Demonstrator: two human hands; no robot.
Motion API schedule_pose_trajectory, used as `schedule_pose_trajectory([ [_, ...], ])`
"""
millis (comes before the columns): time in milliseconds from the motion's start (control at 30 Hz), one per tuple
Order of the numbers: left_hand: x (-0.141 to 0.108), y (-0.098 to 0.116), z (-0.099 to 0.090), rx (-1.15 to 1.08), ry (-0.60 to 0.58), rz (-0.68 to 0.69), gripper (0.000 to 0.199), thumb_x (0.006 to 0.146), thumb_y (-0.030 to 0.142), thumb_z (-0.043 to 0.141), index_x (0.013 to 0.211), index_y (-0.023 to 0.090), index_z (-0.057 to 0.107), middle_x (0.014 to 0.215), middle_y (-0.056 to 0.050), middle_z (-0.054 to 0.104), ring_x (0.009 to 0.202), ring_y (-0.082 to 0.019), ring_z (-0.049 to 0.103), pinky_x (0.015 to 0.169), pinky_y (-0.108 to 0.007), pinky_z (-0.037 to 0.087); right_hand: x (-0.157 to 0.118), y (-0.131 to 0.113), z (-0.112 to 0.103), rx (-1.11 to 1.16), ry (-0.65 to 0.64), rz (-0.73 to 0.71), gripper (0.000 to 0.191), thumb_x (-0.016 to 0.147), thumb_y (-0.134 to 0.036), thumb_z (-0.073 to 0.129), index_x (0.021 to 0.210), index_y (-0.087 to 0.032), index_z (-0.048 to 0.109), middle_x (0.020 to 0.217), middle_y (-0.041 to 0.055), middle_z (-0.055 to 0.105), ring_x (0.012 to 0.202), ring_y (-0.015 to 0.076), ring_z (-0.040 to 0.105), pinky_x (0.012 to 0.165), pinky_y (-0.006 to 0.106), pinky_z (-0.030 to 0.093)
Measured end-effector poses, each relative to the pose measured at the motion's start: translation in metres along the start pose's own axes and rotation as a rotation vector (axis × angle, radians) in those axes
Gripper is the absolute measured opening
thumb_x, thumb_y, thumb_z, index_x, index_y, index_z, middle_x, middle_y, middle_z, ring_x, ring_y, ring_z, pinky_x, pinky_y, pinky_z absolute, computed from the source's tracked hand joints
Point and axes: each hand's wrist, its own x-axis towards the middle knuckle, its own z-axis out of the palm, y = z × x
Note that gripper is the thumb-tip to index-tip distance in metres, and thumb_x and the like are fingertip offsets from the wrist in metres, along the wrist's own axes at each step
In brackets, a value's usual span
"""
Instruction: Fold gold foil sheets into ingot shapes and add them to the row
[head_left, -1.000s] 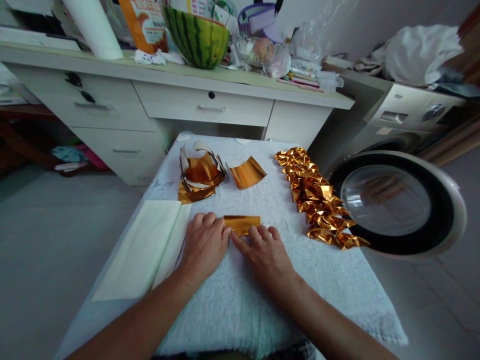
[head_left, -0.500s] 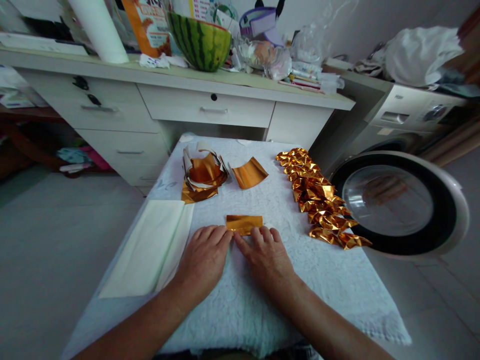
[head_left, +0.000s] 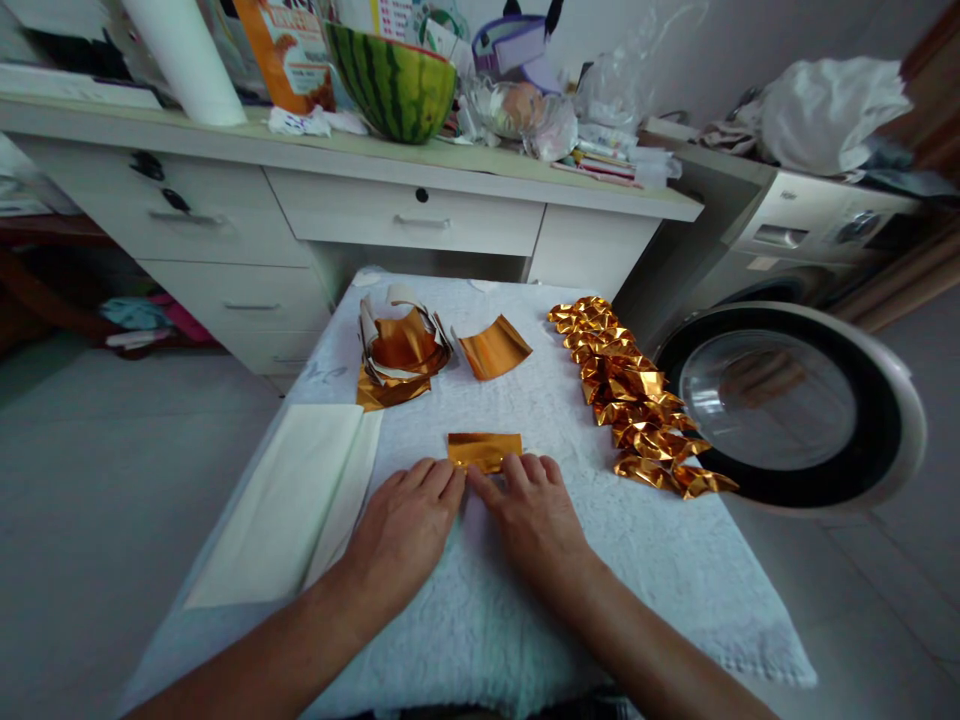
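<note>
A small sheet of gold foil paper [head_left: 486, 448] lies flat on the cloth-covered table, its near edge under my fingers. My left hand [head_left: 411, 515] presses on the sheet's near left corner with fingers curled together. Beside it, my right hand [head_left: 534, 508] grips the near right part, index finger pointing toward the left hand; the thumbs are hidden beneath. Farther off lies a loose curved gold sheet [head_left: 496, 348]. Left of that, a stack of curled gold sheets [head_left: 401, 345] stands in a ring. Several folded gold foil pieces [head_left: 630, 390] form a row on the right.
White folded paper [head_left: 281, 505] lies at the table's left. Behind the table [head_left: 675, 590] stands a drawer desk [head_left: 420, 212] with half a watermelon [head_left: 394, 85] and a paper roll [head_left: 187, 65] on it. An open washing machine door [head_left: 772, 395] reaches close to the table's right edge.
The view has shifted slightly. Both hands stay at the near edge of the gold sheet, with barely any movement of the fingers.
</note>
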Motion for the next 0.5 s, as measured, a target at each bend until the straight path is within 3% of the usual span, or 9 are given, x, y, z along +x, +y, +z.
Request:
schedule_pose_trajectory([
  [100, 0.014, -0.003, -0.012, -0.030, -0.078, -0.037, 0.019, 0.088, 0.011, 0.050, 0.090, 0.020, 0.067, 0.091, -0.006, 0.068, 0.088, -0.024, 0.061, 0.077, -0.038, 0.049, 0.014, 0.008, -0.009, 0.062, -0.053, 0.064, 0.024, 0.093, -0.018, 0.049, 0.109, -0.025, 0.065, 0.098, 0.0092, 0.062, 0.089, 0.0236, 0.056, 0.080, 0.040, 0.040],
  [167, 0.023, -0.006, -0.015, -0.079, -0.065, -0.069, 0.016, 0.091, 0.017, 0.050, 0.090, 0.020, 0.066, 0.089, -0.005, 0.068, 0.086, -0.023, 0.061, 0.078, -0.038, 0.048, 0.023, 0.012, -0.012, 0.104, -0.055, 0.128, 0.018, 0.095, -0.020, 0.048, 0.097, -0.022, 0.067, 0.092, 0.0073, 0.064, 0.085, 0.0217, 0.057, 0.077, 0.036, 0.038],
  [333, 0.029, -0.010, -0.005, -0.172, 0.041, -0.104, 0.008, 0.088, 0.023, 0.056, 0.093, 0.019, 0.061, 0.094, -0.005, 0.063, 0.091, -0.023, 0.056, 0.081, -0.036, 0.045, 0.034, 0.018, -0.003, 0.210, -0.017, 0.215, 0.008, 0.088, -0.024, 0.061, 0.095, -0.021, 0.065, 0.095, 0.0056, 0.063, 0.091, 0.0225, 0.055, 0.077, 0.034, 0.036],
  [500, 0.026, -0.012, -0.002, -0.293, 0.036, -0.147, 0.004, 0.087, 0.020, 0.056, 0.090, 0.019, 0.057, 0.097, -0.006, 0.056, 0.094, -0.022, 0.055, 0.085, -0.035, 0.045, 0.030, 0.021, 0.006, 0.327, 0.060, 0.210, 0.009, 0.084, -0.023, 0.066, 0.093, -0.023, 0.065, 0.102, 0.0044, 0.058, 0.098, 0.0227, 0.048, 0.081, 0.034, 0.034],
])
